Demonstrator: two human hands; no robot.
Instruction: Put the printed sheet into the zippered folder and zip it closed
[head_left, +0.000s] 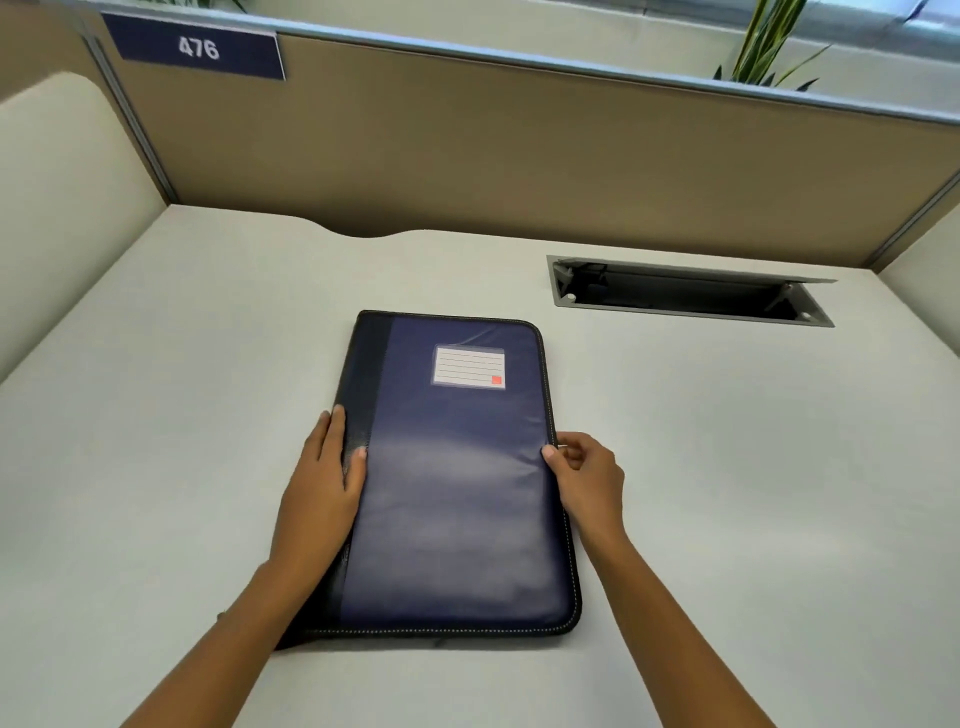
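A dark blue zippered folder (457, 478) lies flat and shut on the white desk (156, 467), with a black spine strip on its left and a white label card near its top. My left hand (327, 483) rests flat on the spine edge, fingers extended. My right hand (584, 467) is at the middle of the right edge, thumb and fingers pinched together at the zipper track; the zipper pull itself is hidden under the fingers. No printed sheet is visible.
An open grey cable hatch (691, 293) is set into the desk at the back right. Brown cubicle partitions (519, 156) close the back and sides, with a sign reading 476 (200, 48) at the upper left. A green plant (769, 47) stands beyond the partition.
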